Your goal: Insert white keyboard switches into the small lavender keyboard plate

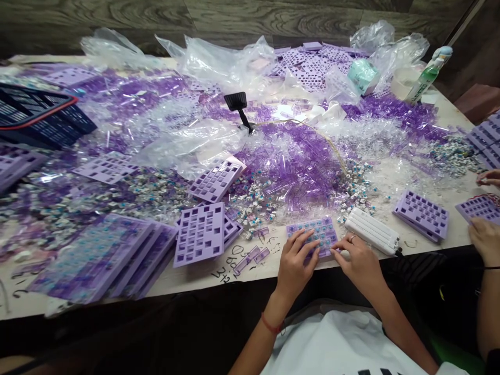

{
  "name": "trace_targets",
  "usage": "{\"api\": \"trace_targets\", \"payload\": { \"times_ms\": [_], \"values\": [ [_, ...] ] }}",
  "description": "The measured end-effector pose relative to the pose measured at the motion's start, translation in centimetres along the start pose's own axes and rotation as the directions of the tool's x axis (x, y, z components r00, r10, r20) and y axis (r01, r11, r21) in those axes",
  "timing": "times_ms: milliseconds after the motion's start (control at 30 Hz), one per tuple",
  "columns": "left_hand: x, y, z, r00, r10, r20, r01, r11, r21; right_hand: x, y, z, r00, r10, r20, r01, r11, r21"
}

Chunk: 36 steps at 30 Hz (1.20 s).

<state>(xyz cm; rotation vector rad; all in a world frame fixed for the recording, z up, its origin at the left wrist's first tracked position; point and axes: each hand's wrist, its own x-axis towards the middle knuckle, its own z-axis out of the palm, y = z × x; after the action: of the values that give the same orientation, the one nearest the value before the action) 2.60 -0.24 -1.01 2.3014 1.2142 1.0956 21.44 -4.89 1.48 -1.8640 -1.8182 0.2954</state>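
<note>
A small lilac keyboard plate (pixel 328 227) filled with blue-tinted switches lies at the table's front edge. My left hand (pixel 299 258) is over its left and lower part, fingers bent across the top and gripping it. At the plate's lower right corner, my right hand (pixel 357 258) has thumb and index finger pinched together; anything between them is too small to make out. A long white case (pixel 372 230) with a dark end lies just beyond my right hand. Left of the plate are a few clear purple keycaps (pixel 261 254) beside handwriting on the tabletop.
Stacked lilac plates (pixel 200 234) and filled ones (pixel 94 255) stand to the left, more plates (pixel 422 213) to the right. Loose switches (pixel 258 195) and purple keycaps (pixel 297 161) heap behind. A blue basket (pixel 47 117) is far left. Another person's hand (pixel 484 237) works at right.
</note>
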Motion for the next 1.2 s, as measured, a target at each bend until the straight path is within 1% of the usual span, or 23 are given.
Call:
{"api": "trace_targets", "payload": {
  "times_ms": [367, 433, 533, 633, 700, 767, 833, 900, 967, 1100, 1200],
  "values": [
    [0.4, -0.2, -0.6, 0.999, 0.009, 0.050, -0.007, 0.999, -0.033, 0.7, 0.6, -0.8, 0.989, 0.046, 0.141, -0.069, 0.984, 0.167],
    [0.6, -0.3, -0.8, 0.997, 0.010, 0.071, -0.007, 0.999, -0.038, 0.6, 0.8, -0.8, 0.987, 0.050, 0.155, -0.080, 0.978, 0.194],
    [0.8, -0.5, -1.2, 0.995, 0.023, 0.096, -0.018, 0.999, -0.049, 0.6, 1.3, -0.9, 0.985, 0.025, 0.168, -0.068, 0.965, 0.254],
    [0.8, -0.7, -1.4, 0.994, 0.034, 0.102, -0.028, 0.998, -0.056, 1.2, 1.9, -1.6, 0.991, 0.002, 0.135, -0.051, 0.932, 0.360],
    [0.7, -0.8, -1.4, 0.994, 0.031, 0.104, -0.025, 0.998, -0.056, 2.3, 2.2, -2.3, 0.997, 0.016, 0.075, -0.044, 0.917, 0.396],
    [0.7, -0.8, -1.3, 0.995, 0.026, 0.100, -0.020, 0.998, -0.055, 3.8, 2.3, -2.9, 1.000, 0.022, 0.009, -0.023, 0.931, 0.364],
    [0.6, -0.9, -1.2, 0.996, 0.027, 0.090, -0.023, 0.998, -0.054, 5.6, 2.1, -3.1, 0.999, -0.032, -0.012, 0.034, 0.951, 0.307],
    [0.6, -1.0, -1.2, 0.996, 0.038, 0.081, -0.034, 0.998, -0.050, 7.6, 1.6, -2.6, 0.992, -0.121, 0.025, 0.110, 0.957, 0.269],
    [0.5, -1.0, -1.1, 0.996, 0.047, 0.077, -0.044, 0.998, -0.045, 9.4, 1.1, -1.6, 0.982, -0.178, 0.068, 0.157, 0.957, 0.244],
    [0.3, -1.0, -1.1, 0.996, 0.045, 0.079, -0.042, 0.999, -0.030, 12.0, 0.2, 0.7, 0.966, -0.212, 0.145, 0.191, 0.970, 0.149],
    [0.3, -1.0, -1.1, 0.996, 0.044, 0.078, -0.043, 0.999, -0.021, 12.8, -0.1, 1.6, 0.950, -0.240, 0.199, 0.228, 0.970, 0.081]
  ]
}}
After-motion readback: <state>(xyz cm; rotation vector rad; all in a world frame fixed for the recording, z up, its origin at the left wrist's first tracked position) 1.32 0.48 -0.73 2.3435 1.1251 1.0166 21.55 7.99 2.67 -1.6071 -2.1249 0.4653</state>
